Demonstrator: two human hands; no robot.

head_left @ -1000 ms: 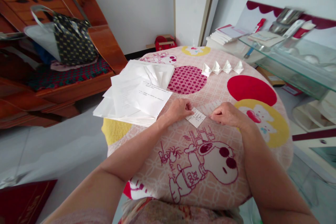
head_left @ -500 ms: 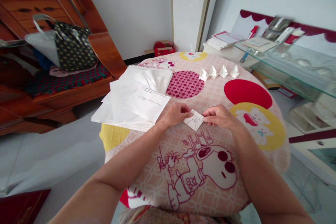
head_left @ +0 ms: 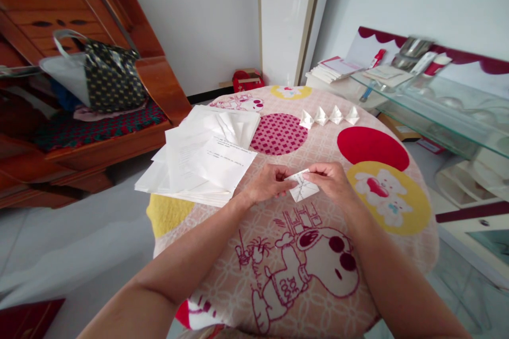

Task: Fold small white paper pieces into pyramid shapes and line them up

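Note:
A small folded paper square [head_left: 304,188], white with dark print and crossing creases, is held between both hands above the cloth-covered table. My left hand [head_left: 272,182] pinches its left edge between thumb and fingers. On the upper right side of the square, my right hand [head_left: 329,178] is closed, thumb on the top face. Beyond the hands, several white folded paper pieces [head_left: 336,115] with pointed tops stand in a row. Left of my left hand lies a loose stack of paper sheets [head_left: 191,156], some printed, with a creased sheet on top.
The round table wears a pink patterned tablecloth [head_left: 274,246] with cartoon figures. To the right stands a glass shelf [head_left: 445,100] bearing metal bowls and a cup. A wooden bench [head_left: 159,82] with a dark patterned bag [head_left: 113,77] is on the left.
The folded square has turned from a diamond pose and tilted. My right hand has come in closer, its thumb moving onto the paper's upper edge. The whole view has shifted slightly.

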